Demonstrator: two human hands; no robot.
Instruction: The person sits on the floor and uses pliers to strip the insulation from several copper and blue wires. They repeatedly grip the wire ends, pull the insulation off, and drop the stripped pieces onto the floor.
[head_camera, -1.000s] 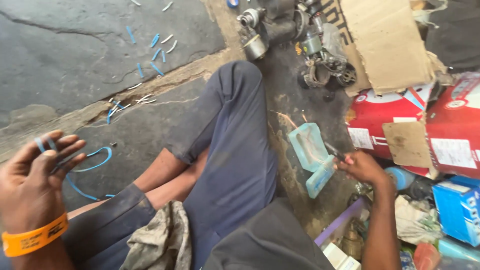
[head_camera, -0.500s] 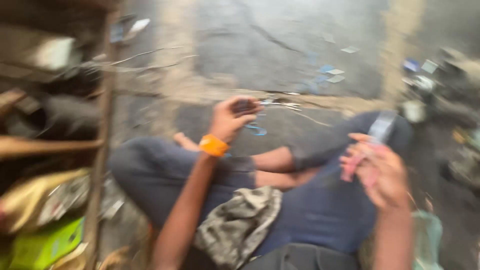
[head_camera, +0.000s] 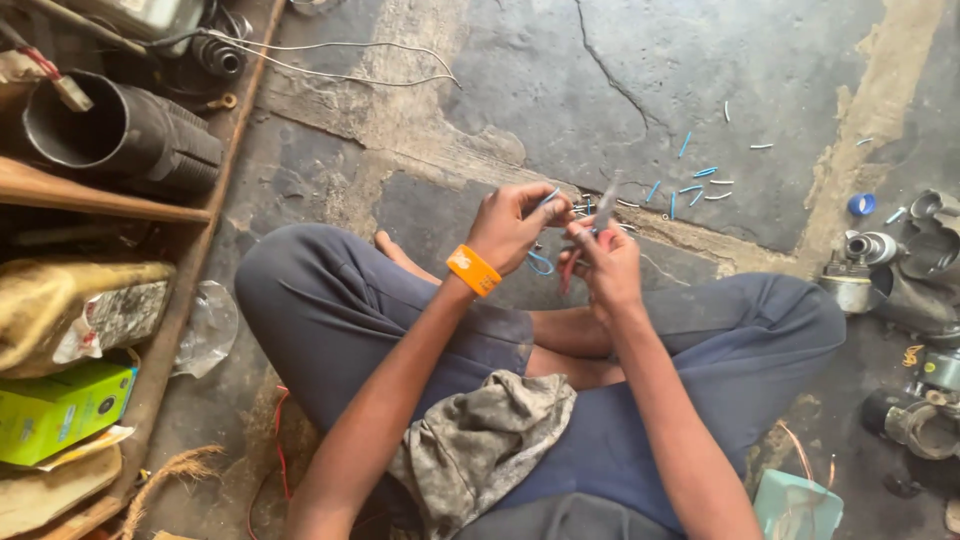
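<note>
I sit cross-legged on a cracked concrete floor in dark blue trousers. My left hand (head_camera: 515, 225), with an orange wristband (head_camera: 473, 270), pinches a thin blue wire (head_camera: 541, 264) that loops down below the fingers. My right hand (head_camera: 606, 266) is right beside it and holds a small cutting tool (head_camera: 604, 203) with a grey blade pointing up and a red handle. The two hands nearly touch above my shins. A stained grey rag (head_camera: 490, 440) lies on my lap.
Several short blue wire offcuts (head_camera: 700, 185) lie on the floor beyond my hands. On the left, a wooden shelf (head_camera: 100, 195) holds a black pipe (head_camera: 110, 130), a yellow container (head_camera: 70, 300) and a green box (head_camera: 60, 410). Metal motor parts (head_camera: 900, 270) sit right, a teal box (head_camera: 800, 505) by my knee.
The view swung from the right side back to the middle. My right hand left the teal box and came up with the tool to meet my left hand and the blue wire.
</note>
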